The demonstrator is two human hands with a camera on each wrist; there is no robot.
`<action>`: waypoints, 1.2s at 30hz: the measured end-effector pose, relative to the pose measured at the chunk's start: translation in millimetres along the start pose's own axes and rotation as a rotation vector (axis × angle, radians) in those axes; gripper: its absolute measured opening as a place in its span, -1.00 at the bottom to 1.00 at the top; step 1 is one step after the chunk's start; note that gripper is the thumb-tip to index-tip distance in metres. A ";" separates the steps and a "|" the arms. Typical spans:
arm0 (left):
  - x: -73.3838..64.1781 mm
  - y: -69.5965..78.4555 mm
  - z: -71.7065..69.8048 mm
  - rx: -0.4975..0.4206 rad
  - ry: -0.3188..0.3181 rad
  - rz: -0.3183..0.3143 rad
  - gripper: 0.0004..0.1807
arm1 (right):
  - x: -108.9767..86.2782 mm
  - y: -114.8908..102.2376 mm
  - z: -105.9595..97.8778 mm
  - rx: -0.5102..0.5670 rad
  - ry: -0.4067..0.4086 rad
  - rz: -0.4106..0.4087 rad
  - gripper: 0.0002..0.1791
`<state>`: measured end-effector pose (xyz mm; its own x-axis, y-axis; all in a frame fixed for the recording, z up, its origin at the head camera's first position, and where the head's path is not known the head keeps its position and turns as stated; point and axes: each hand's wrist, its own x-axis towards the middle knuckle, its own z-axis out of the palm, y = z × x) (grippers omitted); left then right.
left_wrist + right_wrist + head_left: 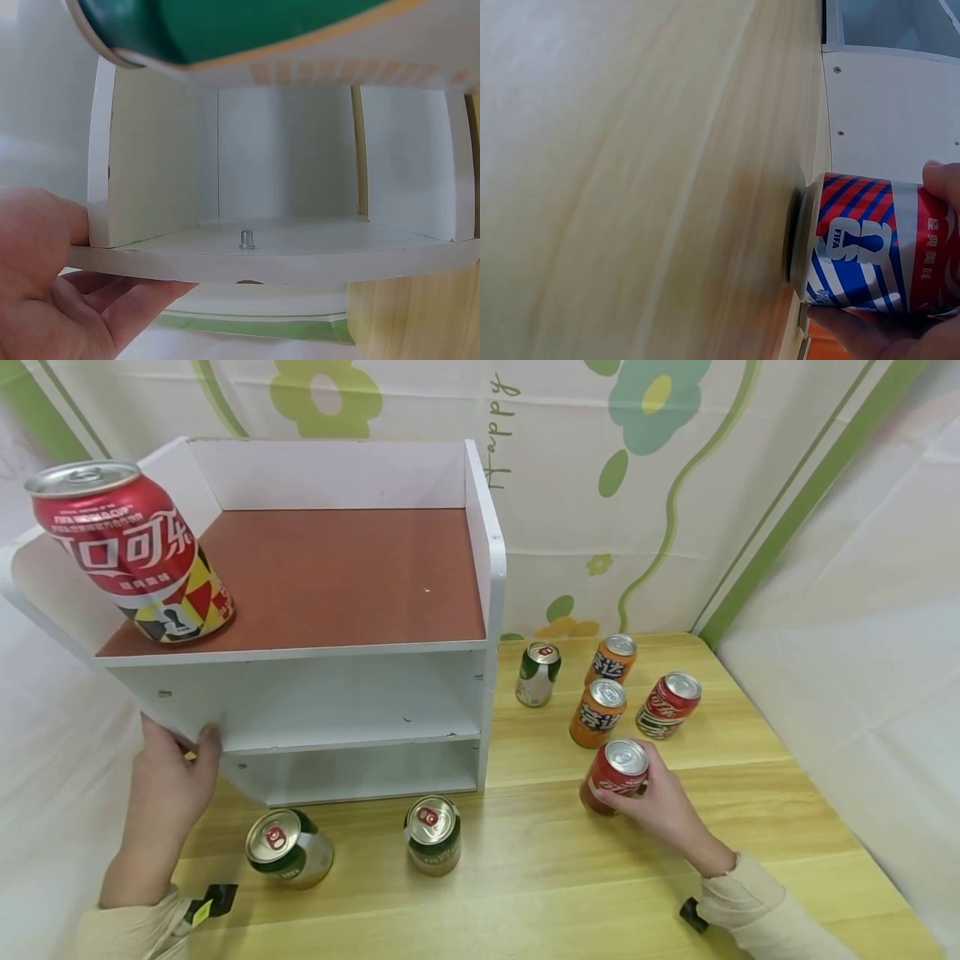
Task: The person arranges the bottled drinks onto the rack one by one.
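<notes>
Red can atop shelf, gripped can red (blue-striped below).

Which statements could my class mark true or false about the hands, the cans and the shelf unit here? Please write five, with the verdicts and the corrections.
1. The right hand holds a red can. True.
2. The left hand grips a can. False: it grips the side of the shelf unit.
3. A yellow-patterned can stands on top of the shelf unit. True.
4. Exactly one orange can is in view. False: there are two, the nearer orange can and the farther orange can.
5. Two green-and-white cans stand on the table in front of the shelf unit. True.
</notes>
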<state>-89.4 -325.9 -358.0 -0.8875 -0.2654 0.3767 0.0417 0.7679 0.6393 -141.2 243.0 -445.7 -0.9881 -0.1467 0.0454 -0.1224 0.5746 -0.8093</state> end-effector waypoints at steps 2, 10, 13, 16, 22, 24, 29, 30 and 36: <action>-0.3 -0.6 0.3 0.002 0.001 -0.002 -0.42 | 0.2 -0.2 0.2 -0.005 -0.001 -0.002 -0.07; 0.7 0.3 0.4 0.014 0.001 -0.008 -0.42 | -0.6 -2.0 0.7 -0.017 -0.002 -0.009 -0.10; 0.1 0.9 0.1 0.018 0.004 -0.006 -0.41 | -2.4 -5.4 1.5 -0.025 -0.002 -0.028 -0.11; 0.2 1.0 0.2 0.023 0.004 -0.006 -0.41 | -4.0 -9.1 2.0 -0.033 -0.003 -0.044 -0.12; 0.1 1.5 0.1 0.027 0.004 -0.005 -0.42 | -7.4 -15.6 3.1 -0.043 -0.009 -0.057 -0.12; -0.1 1.8 0.1 0.025 0.008 0.002 -0.43 | -8.5 -17.6 3.1 -0.044 -0.012 -0.057 -0.13; -1.0 1.8 -0.1 0.023 0.016 0.014 -0.44 | -10.0 -23.1 2.6 -0.041 -0.014 -0.072 -0.14; -1.3 1.8 -0.1 0.022 0.017 0.014 -0.45 | -10.2 -24.6 2.3 -0.040 -0.014 -0.079 -0.14; -2.3 1.5 -0.2 0.013 0.022 0.020 -0.48 | -12.8 -33.8 1.1 -0.034 -0.010 -0.109 -0.15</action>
<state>-87.2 -324.3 -357.8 -0.8761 -0.2627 0.4042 0.0531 0.7809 0.6224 -124.3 224.6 -419.6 -0.9679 -0.2175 0.1261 -0.2323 0.5819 -0.7794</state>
